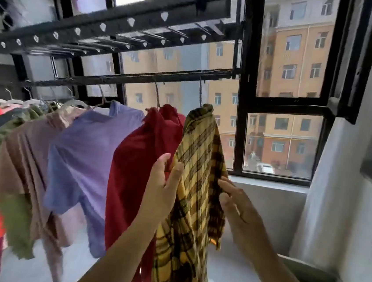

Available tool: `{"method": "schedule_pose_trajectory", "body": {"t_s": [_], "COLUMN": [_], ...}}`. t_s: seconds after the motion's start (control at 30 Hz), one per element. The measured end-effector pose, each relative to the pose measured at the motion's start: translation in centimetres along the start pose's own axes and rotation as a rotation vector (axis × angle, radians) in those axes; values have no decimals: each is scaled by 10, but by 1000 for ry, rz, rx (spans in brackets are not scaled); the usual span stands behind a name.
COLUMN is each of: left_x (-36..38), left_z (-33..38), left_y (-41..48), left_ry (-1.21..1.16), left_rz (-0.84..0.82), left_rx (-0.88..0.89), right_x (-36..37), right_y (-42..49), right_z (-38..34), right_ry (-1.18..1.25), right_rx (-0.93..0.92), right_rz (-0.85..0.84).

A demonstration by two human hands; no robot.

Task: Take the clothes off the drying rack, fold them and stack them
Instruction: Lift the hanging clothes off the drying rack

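From the head camera, the yellow plaid shirt (198, 165) hangs at the right-hand end of the row of clothes. Its hook (200, 92) is caught on the lower rail (141, 78) of the drying rack, in front of the window (281, 141). The shirt's long axis runs straight down from the bunched collar to the hem, which goes out of the bottom of the picture.

Both arms reach up, and the shirt sits right between the hands. The left hand (163, 180) is at its left edge, thumb against the plaid cloth and fingers straight, lying in front of the red top (137, 158) next door. The right hand (236, 199) meets the right edge with straight fingertips. Neither hand has closed on anything: both grips are wide, touching the cloth and not holding it.

The hook is well above both hands, up along the shirt's line. The left hand is a little higher and so probably nearer the collar. It looks the likelier one to reach up and lift the hook off the rail while the right steadies the cloth. The purple shirt (87, 149) and the rest of the row hang to the left, untouched.
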State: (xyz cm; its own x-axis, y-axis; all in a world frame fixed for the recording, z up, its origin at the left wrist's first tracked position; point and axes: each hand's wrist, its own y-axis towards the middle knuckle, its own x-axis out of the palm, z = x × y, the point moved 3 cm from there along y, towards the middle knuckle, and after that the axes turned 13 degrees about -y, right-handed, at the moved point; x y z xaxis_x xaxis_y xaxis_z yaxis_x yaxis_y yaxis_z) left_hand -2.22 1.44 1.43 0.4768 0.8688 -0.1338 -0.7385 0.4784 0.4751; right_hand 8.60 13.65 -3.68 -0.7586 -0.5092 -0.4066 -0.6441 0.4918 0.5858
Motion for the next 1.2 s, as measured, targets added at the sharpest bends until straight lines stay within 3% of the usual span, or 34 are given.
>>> {"method": "schedule_pose_trajectory", "body": {"t_s": [0.17,0.43,0.6,0.83,0.97,1.03,1.13,1.2], "left_x": [29,35,14,-31,-36,-35,-36,-38], "left_z": [-8,-26,-13,18,0,-10,-21,-26], "left_y": [71,111,126,120,103,98,94,92], "left_ry": [73,87,10,21,129,148,171,184], "left_rz": [19,-40,57,95,70,79,97,102], "left_rx": [-35,-153,-121,73,56,56,70,95], "right_x": [6,32,42,49,46,50,65,80], "right_y": [92,193,218,254,263,270,273,267], "right_z": [26,24,21,5,-22,-27,-10,4], "right_ry": [102,250,366,537,309,158,-54,-43], "right_rx": [81,107,102,68,-130,-188,-144,-102], "right_rz": [-116,-138,-164,-114,139,182,103,-22]}}
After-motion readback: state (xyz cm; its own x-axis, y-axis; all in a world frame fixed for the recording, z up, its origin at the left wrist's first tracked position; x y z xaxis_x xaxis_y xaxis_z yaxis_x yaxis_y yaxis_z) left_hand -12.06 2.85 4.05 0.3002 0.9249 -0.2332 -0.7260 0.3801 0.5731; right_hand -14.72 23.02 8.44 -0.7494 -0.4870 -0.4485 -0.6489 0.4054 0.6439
